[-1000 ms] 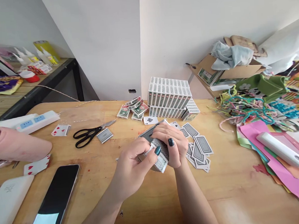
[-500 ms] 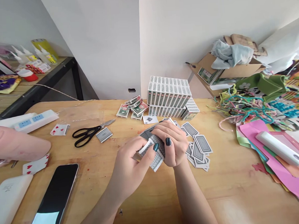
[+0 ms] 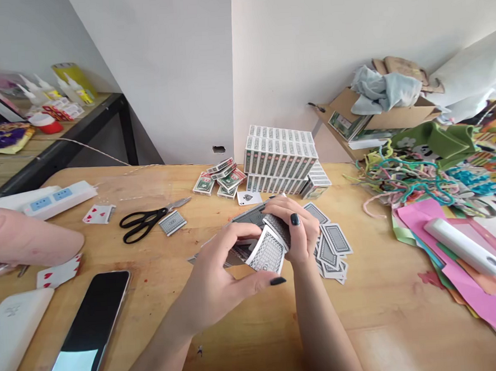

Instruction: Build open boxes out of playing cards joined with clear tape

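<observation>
My right hand (image 3: 294,222) is closed around folded grey-patterned playing cards (image 3: 269,253), one of which curves out toward my left hand. The left hand (image 3: 214,277) is open beside them, thumb stretched out below the lower card edge. Its index finger bends near the card's left edge; the other fingers are partly hidden. Beneath both hands lies a larger grey-patterned piece (image 3: 250,216), mostly covered. Loose face-down cards (image 3: 336,239) spread to the right of my right hand. Behind the hands is an ace of spades (image 3: 249,197), face up.
Stacked card boxes (image 3: 280,155) stand at the back, with several loose boxes (image 3: 226,178) beside them. Black scissors (image 3: 143,221) and a folded card (image 3: 172,223) lie left. A phone (image 3: 89,329) is at front left. Coloured paper (image 3: 457,251) and cords (image 3: 407,170) fill the right side.
My left thumb has come off the patterned card and now extends below it. The right hand has shifted slightly right. More of the grey piece underneath shows.
</observation>
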Motion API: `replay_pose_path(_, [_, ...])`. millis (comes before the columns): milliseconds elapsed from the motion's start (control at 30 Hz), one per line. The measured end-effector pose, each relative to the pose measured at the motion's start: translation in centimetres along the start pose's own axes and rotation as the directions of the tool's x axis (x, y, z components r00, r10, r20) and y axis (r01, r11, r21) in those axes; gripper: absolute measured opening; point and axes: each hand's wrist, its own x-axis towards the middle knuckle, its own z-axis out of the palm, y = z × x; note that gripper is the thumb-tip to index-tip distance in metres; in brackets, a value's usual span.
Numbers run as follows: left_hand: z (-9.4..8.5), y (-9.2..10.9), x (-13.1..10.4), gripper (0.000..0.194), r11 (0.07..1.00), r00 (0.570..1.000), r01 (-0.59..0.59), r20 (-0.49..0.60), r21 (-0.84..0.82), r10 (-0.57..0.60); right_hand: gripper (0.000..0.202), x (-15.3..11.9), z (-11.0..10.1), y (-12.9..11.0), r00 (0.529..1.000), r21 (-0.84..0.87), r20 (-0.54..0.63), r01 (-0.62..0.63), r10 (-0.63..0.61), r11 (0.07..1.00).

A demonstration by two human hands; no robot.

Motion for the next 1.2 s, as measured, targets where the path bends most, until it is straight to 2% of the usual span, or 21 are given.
replay_pose_path(67, [-0.2,-0.3,0.0,0.038,0.999,0.999,-0.047,0.018,0.012,0.047,0.041,0.0,0.0,0.0,1.0,-0.001,0.008,-0.03,0.03,1.0])
replay_pose_path(133, [-0.3,-0.5,0.1,0.03,0.996,0.994,-0.094,0.056,0.006,0.093,0.041,0.0,0.0,0.0,0.999,-0.005,0.009,-0.042,0.042,0.999])
replay_pose_path(267, [-0.5,-0.3,0.1,0.019,0.989,0.984,-0.146,0.098,-0.016,0.147,0.04,0.0,0.2,0.0,1.0,0.01,0.023,-0.013,0.012,1.0])
replay_pose_path(433, [-0.7,0.1,-0.1,0.018,0.986,0.977,-0.168,0.128,-0.022,0.169,0.039,0.0,0.3,0.1,0.999,0.043,0.043,0.023,-0.024,0.999])
replay_pose_path(867, [-0.8,-0.4,0.1,0.017,0.938,0.922,-0.323,0.179,-0.127,0.342,0.039,0.2,0.4,-0.2,0.998,0.033,0.059,0.027,-0.029,0.999])
replay_pose_path(1000, [-0.6,-0.2,0.0,0.02,0.962,0.942,-0.268,0.192,-0.062,0.275,0.04,0.2,0.5,-0.2,0.999,0.022,0.044,0.017,-0.018,1.0])
replay_pose_path(1100, [-0.4,-0.2,-0.1,0.029,0.98,0.976,-0.169,0.159,0.103,0.152,0.042,-0.1,0.8,0.1,1.0,-0.011,-0.015,0.027,-0.027,1.0])
replay_pose_path(1200, [0.2,-0.5,-0.5,0.023,0.949,0.977,-0.187,0.146,0.252,0.153,0.041,-1.0,0.7,0.5,0.997,-0.118,-0.075,0.019,-0.028,0.993])
